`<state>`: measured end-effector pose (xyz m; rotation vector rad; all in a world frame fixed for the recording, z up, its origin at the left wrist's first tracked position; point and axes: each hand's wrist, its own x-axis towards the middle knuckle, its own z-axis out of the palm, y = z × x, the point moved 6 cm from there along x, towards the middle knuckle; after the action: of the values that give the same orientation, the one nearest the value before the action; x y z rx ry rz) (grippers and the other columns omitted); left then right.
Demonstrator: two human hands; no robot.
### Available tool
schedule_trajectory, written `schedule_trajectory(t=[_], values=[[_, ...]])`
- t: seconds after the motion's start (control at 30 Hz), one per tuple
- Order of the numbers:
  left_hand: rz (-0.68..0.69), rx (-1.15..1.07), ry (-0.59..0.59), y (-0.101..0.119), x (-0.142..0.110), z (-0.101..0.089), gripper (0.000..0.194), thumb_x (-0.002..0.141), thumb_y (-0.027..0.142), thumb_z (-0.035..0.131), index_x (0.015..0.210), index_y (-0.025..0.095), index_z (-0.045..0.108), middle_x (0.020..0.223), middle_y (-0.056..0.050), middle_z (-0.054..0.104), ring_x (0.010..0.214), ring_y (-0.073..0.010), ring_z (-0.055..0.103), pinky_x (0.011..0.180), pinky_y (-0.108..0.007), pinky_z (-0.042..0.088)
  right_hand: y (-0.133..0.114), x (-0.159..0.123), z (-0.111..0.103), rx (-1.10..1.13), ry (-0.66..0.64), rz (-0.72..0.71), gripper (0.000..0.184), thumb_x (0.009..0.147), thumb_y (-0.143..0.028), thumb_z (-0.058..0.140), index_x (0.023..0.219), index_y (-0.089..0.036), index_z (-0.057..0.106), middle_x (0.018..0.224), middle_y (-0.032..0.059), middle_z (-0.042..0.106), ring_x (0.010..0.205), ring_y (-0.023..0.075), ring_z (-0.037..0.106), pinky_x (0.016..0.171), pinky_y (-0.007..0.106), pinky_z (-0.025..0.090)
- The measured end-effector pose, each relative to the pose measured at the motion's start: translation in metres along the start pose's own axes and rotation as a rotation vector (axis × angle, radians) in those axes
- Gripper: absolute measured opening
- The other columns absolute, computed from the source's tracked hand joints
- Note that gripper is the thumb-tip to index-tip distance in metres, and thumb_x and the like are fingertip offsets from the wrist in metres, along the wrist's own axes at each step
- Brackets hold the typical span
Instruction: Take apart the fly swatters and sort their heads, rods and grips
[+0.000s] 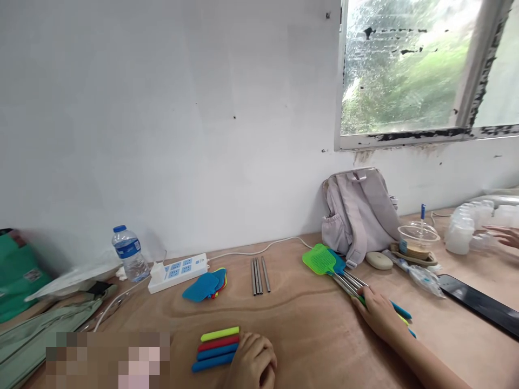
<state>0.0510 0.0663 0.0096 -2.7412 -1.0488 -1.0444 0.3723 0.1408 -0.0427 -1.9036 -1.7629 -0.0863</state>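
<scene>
My right hand [376, 309] lies over a bundle of fly swatters [320, 260], its fingers closed round their metal shafts near the handles. The swatters' green and blue mesh heads point to the back left. My left hand [254, 357] is curled into a loose fist at the right ends of several coloured grip tubes [218, 352], yellow, red and blue, laid side by side. Nothing shows inside that fist. Behind them lie several metal rods [258, 276] and a small pile of loose swatter heads [203, 286], blue on top.
A white power strip [180, 273] and water bottle [130, 254] stand by the wall. At the right are a backpack [360, 210], drink cup [417, 243], beige oval case [379, 260], phone [480, 305] and translucent bottles [460, 235]. Another person's hand [505, 236] reaches in there.
</scene>
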Motion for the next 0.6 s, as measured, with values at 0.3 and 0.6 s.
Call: schedule_trajectory(t=[0.3, 0.6], values=[[0.038, -0.186, 0.081, 0.000, -0.003, 0.014, 0.020, 0.064, 0.003, 0.041, 0.068, 0.020, 0.049, 0.064, -0.001, 0.056, 0.062, -0.0151, 0.050, 0.064, -0.028, 0.039, -0.023, -0.001, -0.035, 0.345, 0.195, -0.020, 0.026, 0.081, -0.046, 0.038, 0.078, -0.022, 0.047, 0.074, 0.0070, 0.055, 0.071, 0.0250, 0.056, 0.068, 0.038, 0.044], [-0.746, -1.221, 0.037, 0.014, 0.070, 0.017, 0.038, 0.083, 0.054, 0.041, 0.095, 0.019, 0.052, 0.092, -0.007, 0.062, 0.094, -0.0195, 0.057, 0.087, -0.034, 0.038, -0.146, -0.045, -0.006, 0.917, -0.272, -0.174, 0.027, 0.082, -0.047, 0.049, 0.092, -0.023, 0.057, 0.073, 0.0039, 0.060, 0.073, 0.0213, 0.056, 0.066, 0.030, 0.044]])
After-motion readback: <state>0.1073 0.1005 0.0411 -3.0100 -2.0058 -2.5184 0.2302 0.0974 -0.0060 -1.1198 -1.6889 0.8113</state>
